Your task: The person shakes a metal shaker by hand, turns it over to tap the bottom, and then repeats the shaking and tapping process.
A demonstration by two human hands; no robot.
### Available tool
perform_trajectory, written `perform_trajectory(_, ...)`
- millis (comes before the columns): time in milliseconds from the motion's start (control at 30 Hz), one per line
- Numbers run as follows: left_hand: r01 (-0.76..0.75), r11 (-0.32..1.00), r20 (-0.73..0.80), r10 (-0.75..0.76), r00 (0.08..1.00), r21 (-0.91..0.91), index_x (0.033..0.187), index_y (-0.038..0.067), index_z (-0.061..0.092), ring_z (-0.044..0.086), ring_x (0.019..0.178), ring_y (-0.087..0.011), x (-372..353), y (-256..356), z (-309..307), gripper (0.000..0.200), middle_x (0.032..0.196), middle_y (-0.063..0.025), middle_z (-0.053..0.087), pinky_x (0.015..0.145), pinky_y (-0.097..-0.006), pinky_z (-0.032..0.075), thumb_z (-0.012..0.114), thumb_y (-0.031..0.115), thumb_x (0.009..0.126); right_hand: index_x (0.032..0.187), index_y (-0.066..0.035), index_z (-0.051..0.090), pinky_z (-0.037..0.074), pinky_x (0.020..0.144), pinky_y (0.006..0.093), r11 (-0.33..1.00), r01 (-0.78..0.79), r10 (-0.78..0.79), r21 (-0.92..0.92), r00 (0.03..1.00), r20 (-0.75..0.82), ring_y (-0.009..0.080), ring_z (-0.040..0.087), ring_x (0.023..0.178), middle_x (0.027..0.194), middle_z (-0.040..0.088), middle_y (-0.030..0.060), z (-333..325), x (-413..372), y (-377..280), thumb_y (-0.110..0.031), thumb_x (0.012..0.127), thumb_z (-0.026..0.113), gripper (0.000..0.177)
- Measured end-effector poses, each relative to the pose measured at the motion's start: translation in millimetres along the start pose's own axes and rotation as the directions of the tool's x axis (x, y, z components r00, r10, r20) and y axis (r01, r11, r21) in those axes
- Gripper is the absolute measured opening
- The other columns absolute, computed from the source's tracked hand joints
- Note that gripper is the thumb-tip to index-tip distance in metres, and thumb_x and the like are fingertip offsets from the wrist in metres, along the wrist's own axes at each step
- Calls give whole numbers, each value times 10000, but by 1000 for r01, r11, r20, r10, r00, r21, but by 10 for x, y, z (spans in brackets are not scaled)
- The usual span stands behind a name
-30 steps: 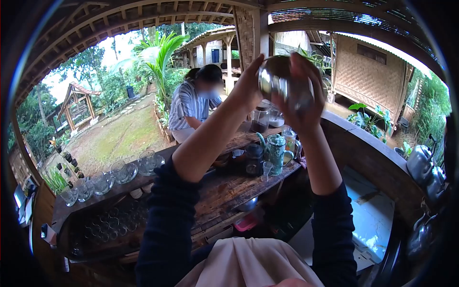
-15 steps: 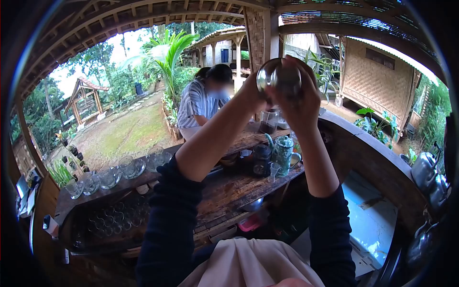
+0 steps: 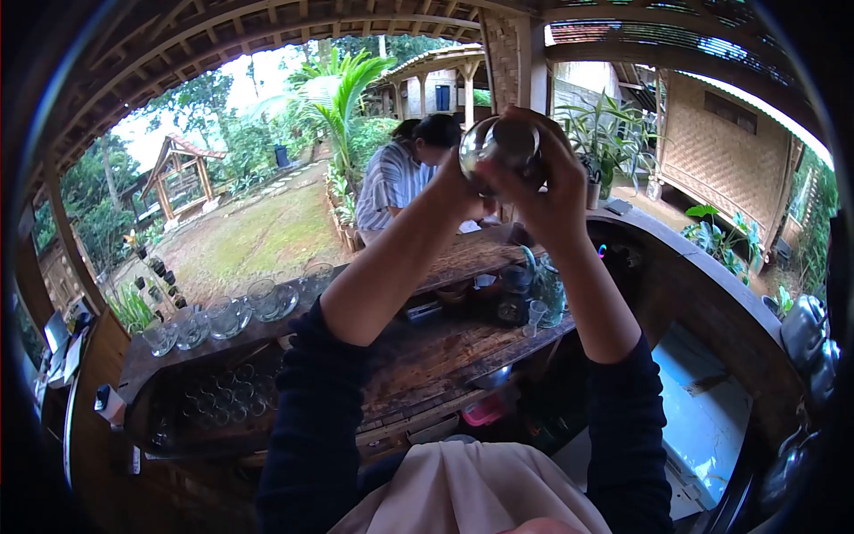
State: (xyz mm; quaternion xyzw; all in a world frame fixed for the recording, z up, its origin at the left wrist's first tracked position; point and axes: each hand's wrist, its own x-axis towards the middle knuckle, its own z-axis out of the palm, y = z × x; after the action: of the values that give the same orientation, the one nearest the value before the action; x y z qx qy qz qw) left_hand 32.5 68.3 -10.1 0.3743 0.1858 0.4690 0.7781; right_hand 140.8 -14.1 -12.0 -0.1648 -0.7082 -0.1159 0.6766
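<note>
Both my arms are stretched out and raised in front of me, sleeves at the elbows. A shiny rounded metal vessel [image 3: 501, 153] is held up between my hands, its end towards me. My left hand [image 3: 458, 189] grips its left side, partly hidden behind it. Around the right side and top wrap the fingers of my right hand [image 3: 553, 178]. Below the hands, on the wooden counter [image 3: 427, 356], a patterned green pitcher [image 3: 551, 289], a dark grinder-like item [image 3: 513, 298] and a small clear cup [image 3: 535, 316] stand close together.
Glass cups on saucers [image 3: 229, 318] line the counter's left edge, above a recess of several glasses [image 3: 227, 396]. Across the counter is a person in a striped shirt [image 3: 391, 182]. Metal kettles [image 3: 805, 334] stand far right. A pale blue surface [image 3: 703, 418] lies lower right.
The view has shifted, so the surroundings sit further right. My hands and the metal vessel have moved slightly left and down in view, and the vessel is turned a little.
</note>
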Motion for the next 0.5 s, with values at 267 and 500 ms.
perform_trajectory(267, -643, 760, 968, 221, 120, -94, 1221, 6, 367, 362, 1180, -233, -887, -106, -496, 713, 1216, -140, 391, 982, -357, 302, 760, 303, 706, 1009, -166, 621, 416, 907, 326, 172, 983, -979, 62, 178, -104, 150, 602, 951, 1003, 626, -3, 115, -617, -774, -167, 792, 617, 217)
perform_trajectory(500, -395, 886, 320, 310, 895, 245, 1266, 45, 416, 541, 1049, -162, -293, 287, -1593, 452, 1145, -63, 553, 886, -360, 446, 562, 202, 868, 1047, 4, 593, 491, 770, 374, 894, -242, 166, 378, 961, 222, 293, 594, 957, 1104, 546, 185, 890, -277, -96, -201, 643, 772, 487)
